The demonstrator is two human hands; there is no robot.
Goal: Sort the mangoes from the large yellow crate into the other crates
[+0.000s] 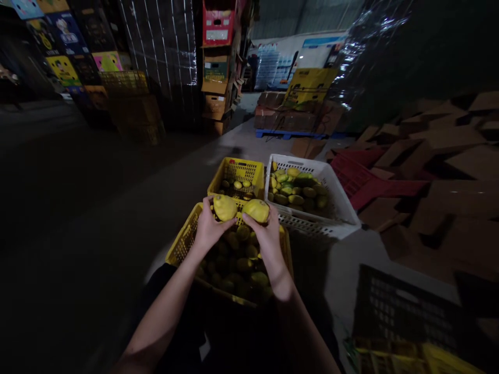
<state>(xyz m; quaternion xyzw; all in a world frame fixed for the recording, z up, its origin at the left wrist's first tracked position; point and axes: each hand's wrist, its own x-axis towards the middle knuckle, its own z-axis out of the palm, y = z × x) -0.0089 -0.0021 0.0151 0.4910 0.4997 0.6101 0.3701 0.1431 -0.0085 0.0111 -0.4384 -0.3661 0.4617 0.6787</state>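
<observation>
My left hand (207, 228) grips a plump yellow papaya-like fruit (225, 208), its stem end up and slightly left. A second yellow papaya-like fruit (256, 211), more on its side, is in the grip of my right hand (267, 234). The two fruits are held side by side with a small gap between them. Both hands are above the near yellow crate (180, 244), which holds many dim green-yellow fruits (244, 265). My forearms hide parts of that crate's sides, and its bottom is in shadow.
Behind stands another yellow crate (249, 169) with several fruits low inside. A white crate (341, 202) of green and yellow fruits stands to its right. Flattened cartons (448, 208) and a red crate (358, 176) crowd the right. Stacked boxes (216, 67) rise at the back.
</observation>
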